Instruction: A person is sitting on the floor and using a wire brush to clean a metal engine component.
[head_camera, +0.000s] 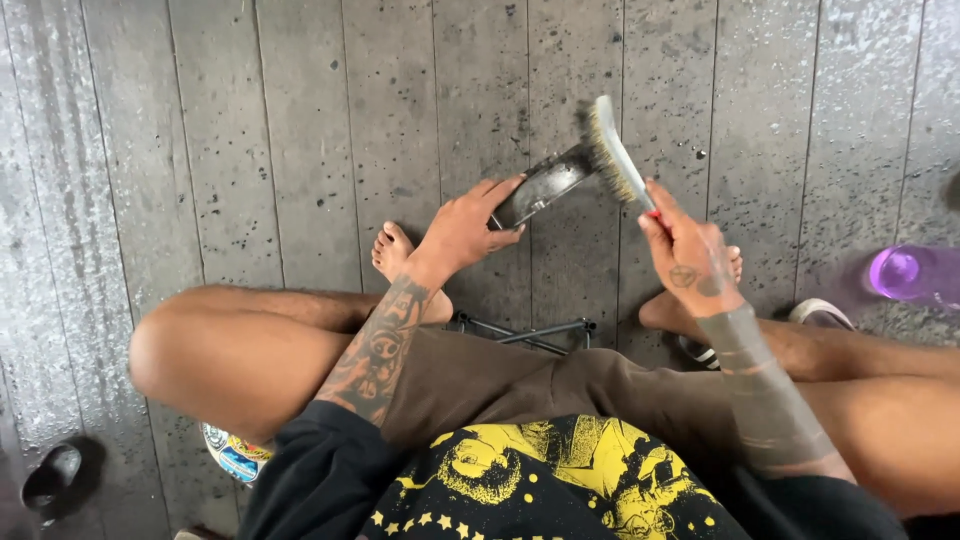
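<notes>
A curved metal part (545, 185), dark and worn, is held out over the grey deck boards (300, 150), in front of the knees of a seated person. It is gripped at its near end by the left hand (468, 228), with the fingers wrapped over the upper edge and the thumb beneath; the far end is left free and raised towards the upper right. This grip appears chosen so that the free end is presented clear of the fingers.

A wire brush (612, 152) is held in the right hand (690, 250), which is closed around the lower end of the handle, where a small red patch shows. The brush is tilted, its bristles turned left towards the metal part. The bristle face is seen touching, or just beside, the far end of the part; actual contact cannot be confirmed.

The part lies between the two hands, inside the left hand's grip and well apart from the right hand itself, being reached only by the brush head.

A purple bottle (905, 272) lies on the boards at the right edge. A folding stool frame (530, 332) shows beneath the legs. A dark object (50, 478) lies at the lower left; its kind cannot be told.
</notes>
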